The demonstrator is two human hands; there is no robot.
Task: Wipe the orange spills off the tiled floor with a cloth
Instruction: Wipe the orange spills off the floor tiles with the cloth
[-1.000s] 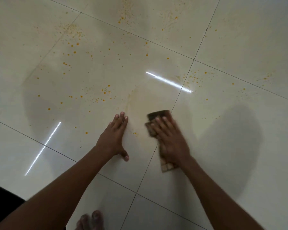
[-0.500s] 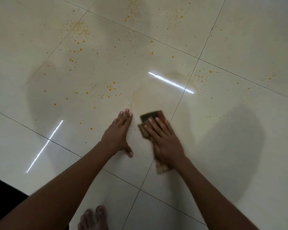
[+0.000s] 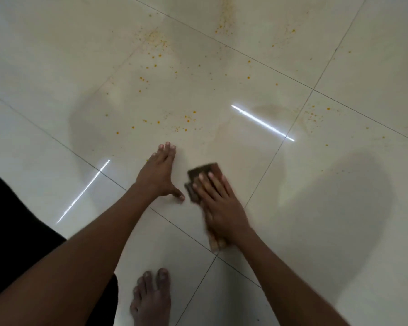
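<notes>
My right hand (image 3: 218, 203) lies flat on a folded brown cloth (image 3: 201, 171), pressing it to the glossy cream tiled floor (image 3: 327, 220); the cloth shows beyond my fingertips and under my wrist. My left hand (image 3: 159, 176) rests palm down on the tile just left of the cloth, fingers together, thumb spread, holding nothing. Orange spills (image 3: 186, 120) dot the tile ahead of both hands, with denser patches farther away (image 3: 156, 41) and to the right (image 3: 312, 116).
My bare foot (image 3: 151, 300) stands on the tile below my arms. Dark clothing (image 3: 14, 222) fills the lower left edge. Grout lines (image 3: 266, 165) cross the floor, and two bright light reflections streak it.
My right hand has slid the cloth leftward and nearer to me, closer to my left thumb. The view has shifted, showing more of my foot and dark clothing.
</notes>
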